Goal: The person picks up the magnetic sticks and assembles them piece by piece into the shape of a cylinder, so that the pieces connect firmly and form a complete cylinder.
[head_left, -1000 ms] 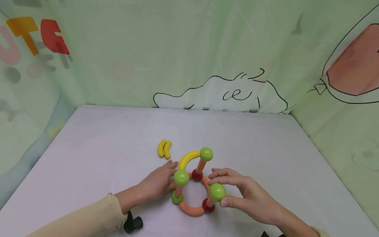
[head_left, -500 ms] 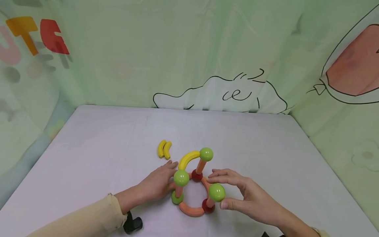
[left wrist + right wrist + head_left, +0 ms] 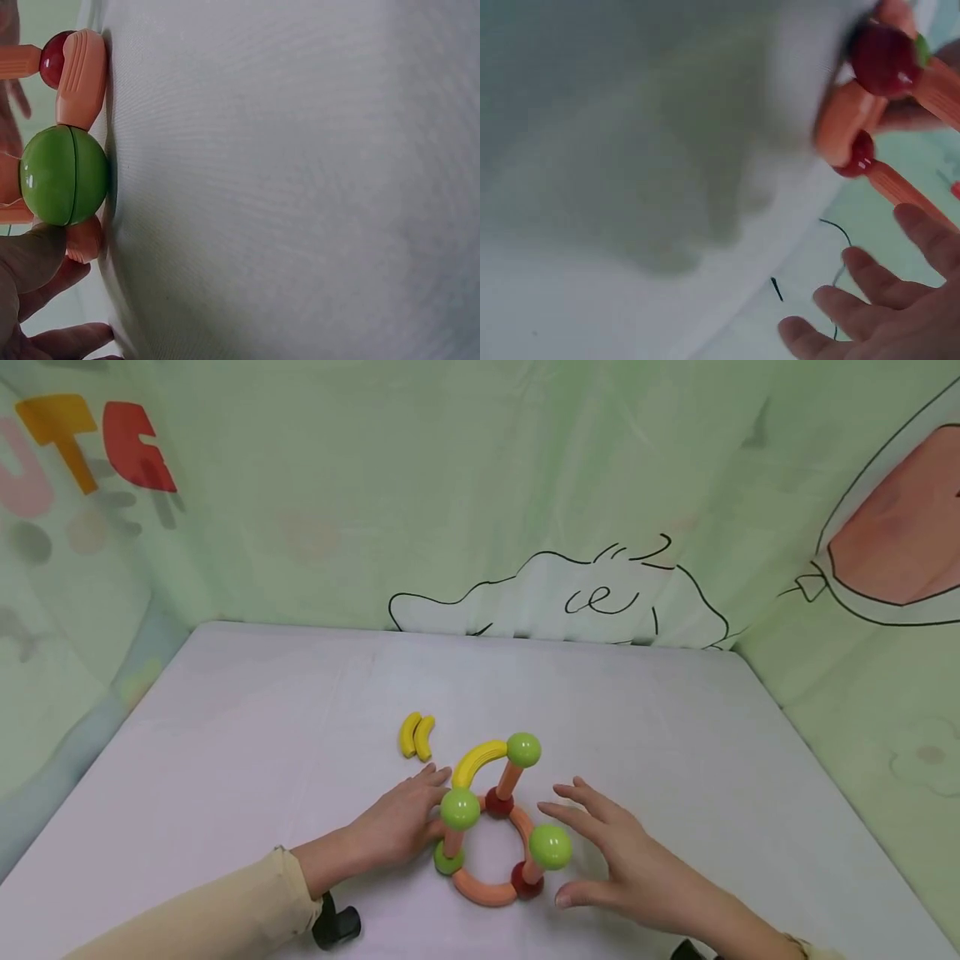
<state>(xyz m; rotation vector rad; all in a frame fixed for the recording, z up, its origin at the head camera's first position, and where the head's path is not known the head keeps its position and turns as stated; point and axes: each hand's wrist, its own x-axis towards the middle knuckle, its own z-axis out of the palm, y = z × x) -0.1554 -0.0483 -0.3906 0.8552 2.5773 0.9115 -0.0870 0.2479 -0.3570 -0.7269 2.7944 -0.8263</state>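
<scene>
A toy frame of magnetic sticks and balls stands on the table. Its base is a ring of curved orange sticks (image 3: 483, 891) joined by red balls (image 3: 528, 881) and a green ball (image 3: 66, 175). Upright orange sticks (image 3: 508, 782) carry light green balls (image 3: 551, 847). One curved yellow stick (image 3: 477, 762) bridges two top balls. My left hand (image 3: 397, 822) rests against the frame's left side, thumb touching the lower green ball, other fingers extended; the frame partly hides it. Apart from the frame on the right, my right hand (image 3: 630, 860) has its fingers spread, holding nothing.
Two short curved yellow sticks (image 3: 417, 737) lie side by side behind my left hand. Pale cloth covers the table (image 3: 300, 693). Green printed curtains (image 3: 480, 485) stand behind and at both sides.
My right hand has let go of the near right upright's green ball, moved slightly right and spread its fingers. My left hand and the frame look unchanged.
</scene>
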